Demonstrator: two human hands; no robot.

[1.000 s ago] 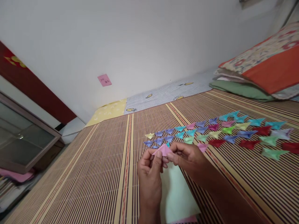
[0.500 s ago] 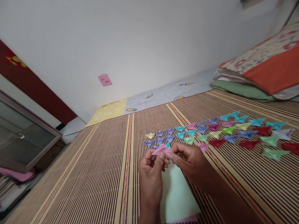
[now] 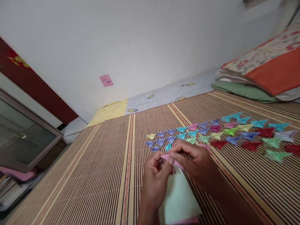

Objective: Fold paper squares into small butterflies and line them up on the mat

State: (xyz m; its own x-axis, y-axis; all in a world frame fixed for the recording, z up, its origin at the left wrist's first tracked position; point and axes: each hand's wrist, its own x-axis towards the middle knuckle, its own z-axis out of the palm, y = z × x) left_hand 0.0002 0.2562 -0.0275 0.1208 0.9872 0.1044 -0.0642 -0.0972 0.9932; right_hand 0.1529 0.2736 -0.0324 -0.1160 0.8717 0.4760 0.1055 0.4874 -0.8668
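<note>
The folded pink paper (image 3: 165,157) is being pinched by the fingertips of the left hand (image 3: 155,178) and right hand (image 3: 194,158) — at twelve o'clock from the pale green sheet (image 3: 180,198).

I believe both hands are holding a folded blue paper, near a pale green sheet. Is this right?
Not quite: the head view shows that the folded paper in the left hand and right hand is pink, not blue. The pale green sheet is indeed near them.
</note>
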